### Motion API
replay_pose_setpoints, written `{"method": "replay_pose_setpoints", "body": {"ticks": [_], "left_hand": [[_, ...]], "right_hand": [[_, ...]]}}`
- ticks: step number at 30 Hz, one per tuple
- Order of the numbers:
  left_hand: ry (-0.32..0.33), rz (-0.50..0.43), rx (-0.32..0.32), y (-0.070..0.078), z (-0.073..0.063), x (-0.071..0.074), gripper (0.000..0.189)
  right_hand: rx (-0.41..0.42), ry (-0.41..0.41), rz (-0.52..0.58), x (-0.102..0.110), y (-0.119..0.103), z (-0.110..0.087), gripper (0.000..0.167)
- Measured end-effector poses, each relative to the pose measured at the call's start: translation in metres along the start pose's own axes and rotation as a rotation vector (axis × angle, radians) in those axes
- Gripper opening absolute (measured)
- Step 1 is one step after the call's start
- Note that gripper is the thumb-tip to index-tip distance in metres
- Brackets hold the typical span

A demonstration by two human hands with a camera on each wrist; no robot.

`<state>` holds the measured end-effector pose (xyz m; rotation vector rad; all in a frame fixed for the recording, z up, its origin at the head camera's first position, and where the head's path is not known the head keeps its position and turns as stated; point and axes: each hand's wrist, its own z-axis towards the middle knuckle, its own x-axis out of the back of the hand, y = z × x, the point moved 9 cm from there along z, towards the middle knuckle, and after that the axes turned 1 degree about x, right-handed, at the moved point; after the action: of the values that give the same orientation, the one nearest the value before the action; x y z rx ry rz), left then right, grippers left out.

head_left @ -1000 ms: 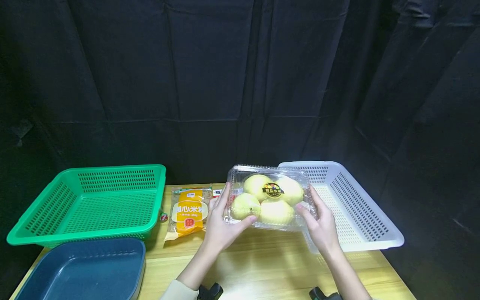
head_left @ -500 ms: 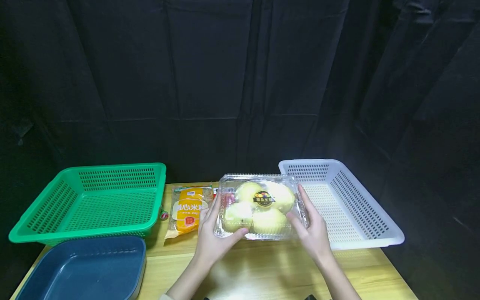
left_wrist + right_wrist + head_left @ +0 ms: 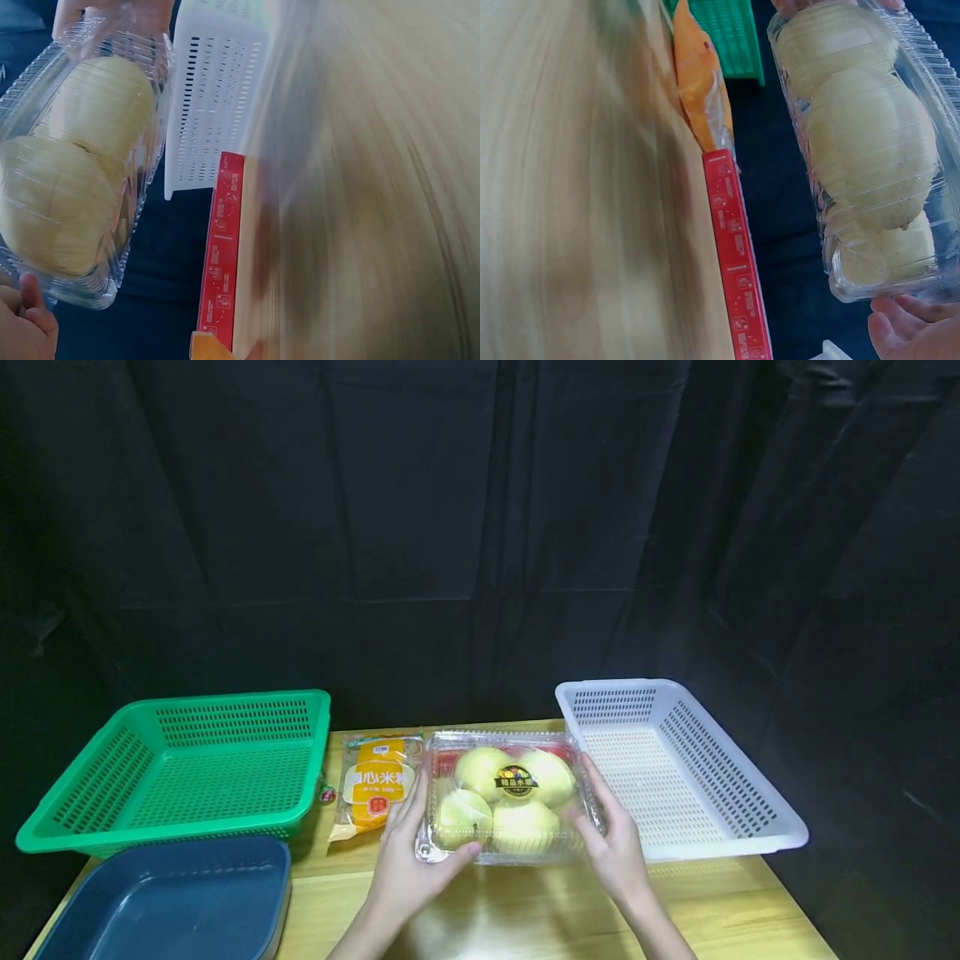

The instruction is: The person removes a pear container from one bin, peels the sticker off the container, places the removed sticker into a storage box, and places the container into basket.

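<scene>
Both hands hold a clear plastic clamshell box (image 3: pixel 517 781) with several round, pale yellow-green fruits inside and a dark label on its lid. My left hand (image 3: pixel 408 860) grips the box's left end, thumb along the near edge. At the opposite end, my right hand (image 3: pixel 618 852) grips it with its thumb on the near right corner. In the wrist views the box is raised above the wooden table (image 3: pixel 375 187). Through the far part of the lid shows a flat red box (image 3: pixel 735 255), which lies on the table.
Left of the hands lies an orange and clear noodle bag (image 3: pixel 378 781). A green basket (image 3: pixel 225 768) stands at the far left, with a dark blue tray (image 3: pixel 172 893) in front of it. The white basket (image 3: pixel 720 785) stands to the right. Black cloth (image 3: pixel 480 543) hangs behind.
Both hands have carried the clamshell box left and toward me, away from the white basket's left edge. More of the red box now shows behind it.
</scene>
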<state>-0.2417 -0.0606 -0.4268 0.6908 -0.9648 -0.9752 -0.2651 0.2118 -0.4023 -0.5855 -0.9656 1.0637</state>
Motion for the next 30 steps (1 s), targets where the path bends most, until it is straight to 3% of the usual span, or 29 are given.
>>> {"method": "replay_pose_setpoints", "body": {"ticks": [3, 10, 13, 30], "left_hand": [[-0.006, 0.007, -0.006, 0.0, -0.003, 0.002, 0.117], [-0.014, -0.07, 0.106, -0.015, -0.015, 0.0, 0.117], [-0.009, -0.093, 0.124, -0.019, -0.02, -0.001, 0.117], [0.029, -0.041, 0.155, -0.037, -0.05, 0.009, 0.115]], "right_hand": [[-0.003, 0.003, -0.002, -0.001, 0.0, -0.003, 0.067], [-0.008, 0.009, -0.004, -0.004, 0.0, -0.009, 0.065], [0.012, -0.003, 0.017, -0.008, -0.001, -0.011, 0.066], [0.013, -0.035, 0.028, -0.033, 0.008, -0.027, 0.071]]}}
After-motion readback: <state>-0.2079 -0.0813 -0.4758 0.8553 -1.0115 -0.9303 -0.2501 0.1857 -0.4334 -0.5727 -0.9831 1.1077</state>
